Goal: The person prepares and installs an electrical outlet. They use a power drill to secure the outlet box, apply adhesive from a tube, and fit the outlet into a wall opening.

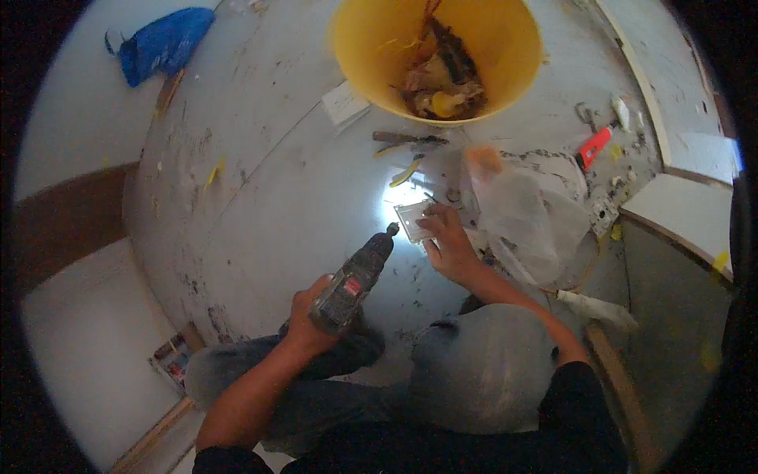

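Observation:
My left hand (306,316) grips a dark power drill (354,278), its bit tip pointing up toward a small white square plate (412,219) lying on the dusty floor. My right hand (448,241) rests on that plate, fingers pressing its right edge. A bright patch of light falls on the floor just beside the plate. My knees, in grey trousers, fill the lower middle of the view.
A yellow bucket (505,47) of debris stands ahead. A crumpled clear plastic bag (525,213) lies right of the plate, a red-handled tool (594,147) farther right. A blue bag (162,43) sits far left. White boards (687,209) line the right side.

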Action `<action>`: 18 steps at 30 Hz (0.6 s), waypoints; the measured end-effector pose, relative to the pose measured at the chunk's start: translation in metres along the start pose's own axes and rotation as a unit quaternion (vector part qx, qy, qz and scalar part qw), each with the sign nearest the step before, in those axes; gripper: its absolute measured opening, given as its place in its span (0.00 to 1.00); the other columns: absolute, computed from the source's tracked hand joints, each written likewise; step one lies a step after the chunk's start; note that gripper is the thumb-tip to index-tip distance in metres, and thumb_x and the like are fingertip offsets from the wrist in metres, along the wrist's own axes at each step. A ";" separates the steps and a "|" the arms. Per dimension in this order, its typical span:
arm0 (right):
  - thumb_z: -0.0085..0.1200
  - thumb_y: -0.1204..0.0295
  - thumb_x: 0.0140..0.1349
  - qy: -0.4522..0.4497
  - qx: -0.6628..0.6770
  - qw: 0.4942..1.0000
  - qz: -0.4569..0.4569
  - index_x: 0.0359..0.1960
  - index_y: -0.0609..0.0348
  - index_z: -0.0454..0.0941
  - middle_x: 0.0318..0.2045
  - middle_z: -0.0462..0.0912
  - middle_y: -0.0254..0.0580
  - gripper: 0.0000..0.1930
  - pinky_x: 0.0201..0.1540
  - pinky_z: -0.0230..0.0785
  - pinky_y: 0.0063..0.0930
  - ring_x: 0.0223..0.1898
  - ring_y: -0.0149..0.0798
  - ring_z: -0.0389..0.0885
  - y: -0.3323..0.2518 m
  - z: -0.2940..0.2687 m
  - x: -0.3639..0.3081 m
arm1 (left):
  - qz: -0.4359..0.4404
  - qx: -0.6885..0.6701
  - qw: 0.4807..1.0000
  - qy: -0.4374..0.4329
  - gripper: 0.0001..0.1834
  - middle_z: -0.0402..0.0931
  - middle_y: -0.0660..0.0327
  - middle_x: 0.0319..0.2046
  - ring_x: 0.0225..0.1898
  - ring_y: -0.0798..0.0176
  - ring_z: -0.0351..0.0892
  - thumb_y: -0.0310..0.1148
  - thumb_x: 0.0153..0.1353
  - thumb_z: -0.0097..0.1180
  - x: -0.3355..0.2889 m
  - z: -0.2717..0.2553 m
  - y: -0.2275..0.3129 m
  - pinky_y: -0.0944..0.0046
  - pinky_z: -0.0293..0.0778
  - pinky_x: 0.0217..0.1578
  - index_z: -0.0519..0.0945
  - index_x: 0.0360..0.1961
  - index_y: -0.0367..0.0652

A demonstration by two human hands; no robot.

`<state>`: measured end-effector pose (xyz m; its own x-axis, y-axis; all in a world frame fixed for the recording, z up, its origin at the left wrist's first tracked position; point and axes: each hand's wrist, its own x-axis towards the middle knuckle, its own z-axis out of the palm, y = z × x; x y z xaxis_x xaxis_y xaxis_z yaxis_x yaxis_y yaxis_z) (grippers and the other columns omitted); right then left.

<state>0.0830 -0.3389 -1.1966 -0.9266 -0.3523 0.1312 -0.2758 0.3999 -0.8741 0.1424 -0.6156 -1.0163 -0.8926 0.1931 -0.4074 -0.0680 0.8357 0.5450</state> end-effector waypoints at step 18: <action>0.57 0.76 0.62 -0.211 -0.126 0.962 -0.121 0.57 0.58 0.78 0.68 0.69 0.56 0.20 0.70 0.66 0.54 0.70 0.60 0.67 0.015 0.069 -0.008 | -0.216 -0.083 0.971 -0.056 0.23 0.85 0.46 0.42 0.47 0.38 0.84 0.38 0.54 0.70 -0.011 0.042 -0.079 0.47 0.80 0.48 0.80 0.50 0.45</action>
<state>0.1040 -0.3885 -1.2436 -0.6562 -0.7515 0.0689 -0.5732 0.4369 -0.6932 0.1761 -0.6625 -1.0857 -0.7117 -0.0949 -0.6960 -0.5048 0.7581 0.4128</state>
